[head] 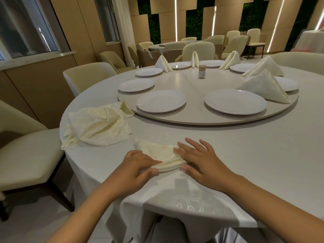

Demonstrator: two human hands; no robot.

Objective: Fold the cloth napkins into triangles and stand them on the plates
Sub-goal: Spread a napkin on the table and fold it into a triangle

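Note:
A cream cloth napkin lies folded into a flat triangle on the white tablecloth near the table's front edge. My left hand presses on its near left part, thumb against the thick folded edge. My right hand lies flat with straight fingers on its right corner. A heap of unfolded cream napkins sits to the left. Two bare white plates, the left and the right, stand at the near side of the turntable. A folded triangle napkin stands at the right.
The grey turntable carries several more plates and standing folded napkins around its far side, plus a small brown jar in the middle. Cream chairs ring the table on the left and back.

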